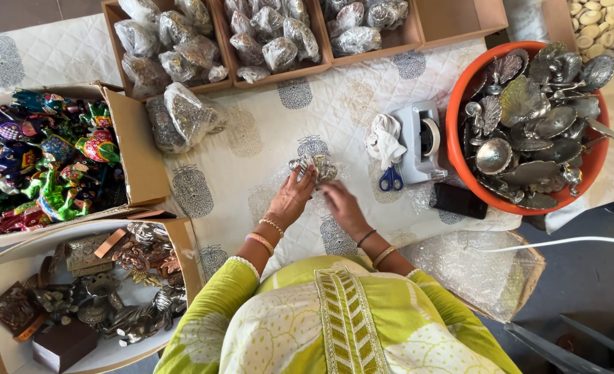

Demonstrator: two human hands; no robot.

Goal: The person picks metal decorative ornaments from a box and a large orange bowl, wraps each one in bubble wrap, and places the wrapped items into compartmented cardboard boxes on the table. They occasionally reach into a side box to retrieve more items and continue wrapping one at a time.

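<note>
1. Nearest me, my left hand reaches forward over the white quilted cloth with grey printed motifs that covers the counter, its fingers spread and resting on the near edge of the small silver-coloured metal ornament.
2. My right hand lies just beside it, palm down, fingers loosely flat on clear bubble wrap; it grips nothing.
3. The ornament sits straight ahead of both hands, touching the left fingertips, so the left hand is nearer. Its long axis runs roughly left to right.
4. Farther right are blue-handled scissors and a grey tape dispenser.
5. Beyond, the orange plastic tub of silver shell-shaped dishes stands well apart.
</note>
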